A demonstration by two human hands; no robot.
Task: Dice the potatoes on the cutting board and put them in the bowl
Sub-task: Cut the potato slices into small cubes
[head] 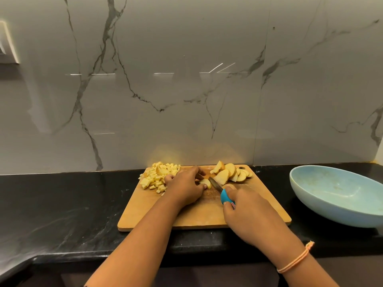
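Note:
A wooden cutting board [259, 206] lies on the black counter. A heap of diced potato [154, 178] sits at its back left. Several potato slices [230, 174] are piled at its back right. My left hand [184, 188] holds a potato piece [205, 182] down at the board's middle, fingers curled over it. My right hand [246, 214] grips a knife by its blue handle [226, 196]; the blade [215, 183] lies against the held piece. The light blue bowl [323, 206] stands to the right of the board, with no potato in it.
A glossy marble-patterned wall rises directly behind the board. The black counter [62, 204] stretches left and its front edge runs just below the board. A white fitting [8, 46] is mounted on the wall at far left.

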